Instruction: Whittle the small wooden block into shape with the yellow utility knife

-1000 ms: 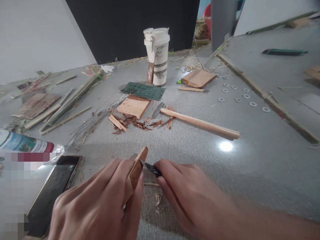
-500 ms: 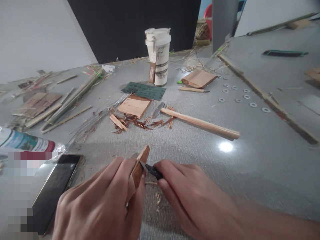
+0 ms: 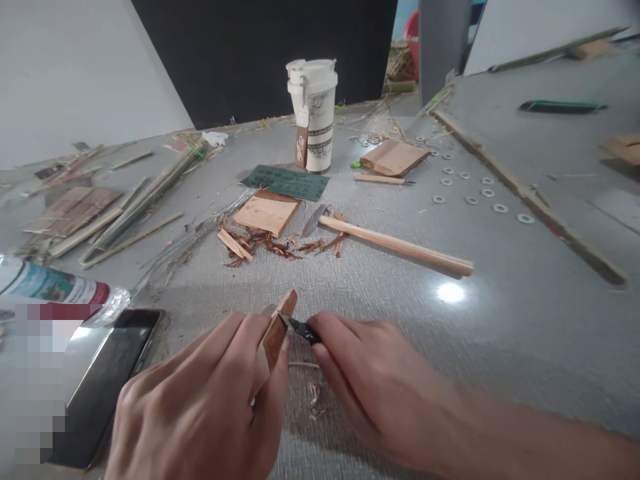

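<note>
Pinching a small wooden block between thumb and fingers, the left hand holds it tilted over the surface, toward the near edge. The right hand is wrapped around a black-handled knife, its blade meeting the block's brown side. Thin pale shavings lie between the two hands. A smartphone rests just left of the left hand, with a labelled plastic bottle on its side beyond it. Farther in, dark brown shavings and a wooden-handled hammer lie near a square wooden piece. A green sandpaper sheet sits just behind that piece, metal washers are scattered to the right, and a lidded white cup stands upright toward the far edge.
</note>
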Demonstrator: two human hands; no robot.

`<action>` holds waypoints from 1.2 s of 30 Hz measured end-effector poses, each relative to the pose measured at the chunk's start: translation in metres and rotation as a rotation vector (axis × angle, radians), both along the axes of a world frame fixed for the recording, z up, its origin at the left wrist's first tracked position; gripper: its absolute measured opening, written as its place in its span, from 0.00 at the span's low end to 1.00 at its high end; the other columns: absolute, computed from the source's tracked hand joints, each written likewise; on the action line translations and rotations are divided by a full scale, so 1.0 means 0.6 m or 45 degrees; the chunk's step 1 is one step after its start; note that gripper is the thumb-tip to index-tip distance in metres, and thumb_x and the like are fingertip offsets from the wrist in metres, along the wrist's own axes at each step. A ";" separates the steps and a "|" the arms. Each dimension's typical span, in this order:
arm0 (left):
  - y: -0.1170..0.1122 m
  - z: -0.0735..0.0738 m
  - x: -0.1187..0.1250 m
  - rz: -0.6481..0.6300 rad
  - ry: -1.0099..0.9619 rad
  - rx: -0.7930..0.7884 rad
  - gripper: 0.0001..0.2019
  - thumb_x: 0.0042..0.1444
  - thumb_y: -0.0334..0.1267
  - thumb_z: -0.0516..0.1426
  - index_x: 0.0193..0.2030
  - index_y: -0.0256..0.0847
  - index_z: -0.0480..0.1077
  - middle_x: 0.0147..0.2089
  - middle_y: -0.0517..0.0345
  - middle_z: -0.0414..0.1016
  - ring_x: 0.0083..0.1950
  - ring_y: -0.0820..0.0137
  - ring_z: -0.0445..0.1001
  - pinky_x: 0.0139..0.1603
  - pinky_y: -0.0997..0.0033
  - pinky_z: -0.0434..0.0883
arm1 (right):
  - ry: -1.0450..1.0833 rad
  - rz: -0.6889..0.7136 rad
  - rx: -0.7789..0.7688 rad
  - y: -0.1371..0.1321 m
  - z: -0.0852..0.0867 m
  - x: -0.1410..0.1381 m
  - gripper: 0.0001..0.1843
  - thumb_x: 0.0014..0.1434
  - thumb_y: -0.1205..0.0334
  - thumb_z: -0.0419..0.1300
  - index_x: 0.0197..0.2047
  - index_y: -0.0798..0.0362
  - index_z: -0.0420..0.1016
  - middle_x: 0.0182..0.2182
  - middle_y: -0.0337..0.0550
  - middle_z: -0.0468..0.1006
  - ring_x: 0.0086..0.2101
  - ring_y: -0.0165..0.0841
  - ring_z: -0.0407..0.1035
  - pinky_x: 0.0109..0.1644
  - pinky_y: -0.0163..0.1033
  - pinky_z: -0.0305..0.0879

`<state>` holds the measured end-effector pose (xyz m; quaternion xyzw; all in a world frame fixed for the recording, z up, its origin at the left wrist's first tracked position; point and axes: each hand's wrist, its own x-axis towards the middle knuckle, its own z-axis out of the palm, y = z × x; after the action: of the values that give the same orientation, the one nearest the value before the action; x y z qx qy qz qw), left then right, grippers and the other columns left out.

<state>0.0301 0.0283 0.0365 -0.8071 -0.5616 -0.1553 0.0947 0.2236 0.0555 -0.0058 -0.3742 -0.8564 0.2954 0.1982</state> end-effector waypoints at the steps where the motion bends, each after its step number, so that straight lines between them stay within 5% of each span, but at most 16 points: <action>1: 0.000 0.000 0.000 -0.006 0.003 0.005 0.09 0.69 0.39 0.52 0.37 0.46 0.69 0.25 0.66 0.74 0.22 0.73 0.74 0.18 0.70 0.59 | -0.010 -0.001 0.005 0.000 -0.001 0.000 0.10 0.72 0.61 0.42 0.40 0.50 0.60 0.28 0.37 0.72 0.23 0.31 0.62 0.27 0.40 0.48; 21: -0.006 -0.001 0.004 0.053 0.015 0.002 0.12 0.69 0.40 0.50 0.35 0.46 0.70 0.22 0.65 0.69 0.17 0.74 0.64 0.18 0.68 0.54 | -0.033 -0.008 0.050 -0.001 -0.004 -0.001 0.12 0.75 0.58 0.39 0.42 0.49 0.59 0.29 0.35 0.72 0.24 0.32 0.64 0.28 0.41 0.49; 28: -0.009 -0.003 0.000 0.060 0.063 0.005 0.11 0.69 0.42 0.51 0.46 0.46 0.74 0.26 0.64 0.74 0.24 0.71 0.74 0.22 0.67 0.60 | -0.102 -0.035 0.037 0.002 -0.002 -0.001 0.10 0.74 0.59 0.40 0.40 0.48 0.57 0.27 0.33 0.70 0.22 0.32 0.64 0.25 0.42 0.46; 36: -0.001 0.002 0.002 0.008 0.028 0.001 0.09 0.69 0.40 0.51 0.40 0.46 0.71 0.26 0.65 0.73 0.20 0.72 0.71 0.20 0.67 0.58 | -0.144 -0.045 0.048 0.002 -0.002 -0.001 0.11 0.74 0.59 0.40 0.39 0.48 0.57 0.28 0.34 0.71 0.21 0.31 0.61 0.25 0.42 0.44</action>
<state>0.0312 0.0278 0.0374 -0.8070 -0.5631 -0.1464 0.1016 0.2232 0.0568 -0.0071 -0.4017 -0.8649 0.2541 0.1616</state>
